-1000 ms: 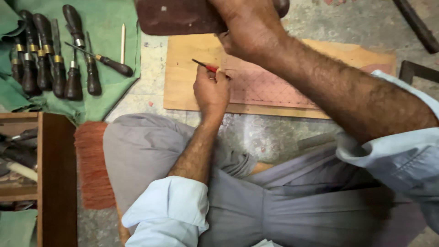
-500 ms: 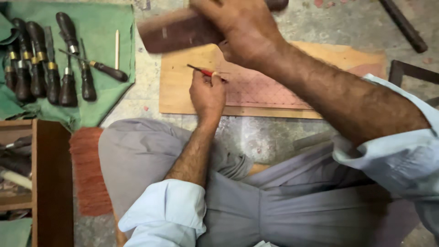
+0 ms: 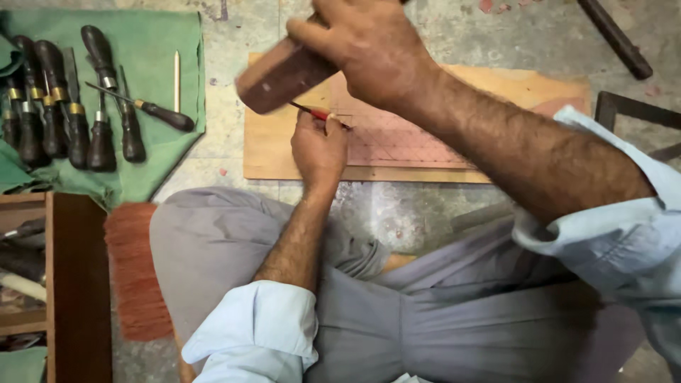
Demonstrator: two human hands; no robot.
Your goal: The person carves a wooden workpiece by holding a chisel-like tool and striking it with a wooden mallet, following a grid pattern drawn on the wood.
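While the person sits cross-legged on the floor, the left hand [image 3: 320,149] pinches a thin red-handled tool [image 3: 317,113], its tip on a pale wooden board [image 3: 284,152] marked with a grid. Above the board, the right hand [image 3: 369,50] grips a dark wooden block [image 3: 280,76], raised and blurred. Dark-handled chisels [image 3: 71,113] lie on a green cloth [image 3: 152,42] to the left.

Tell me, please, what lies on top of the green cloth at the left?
On the green cloth lies a row of dark-handled carving tools, one dark-handled tool set slantwise across them, and a thin pale stick. Their blade ends mostly cannot be made out.
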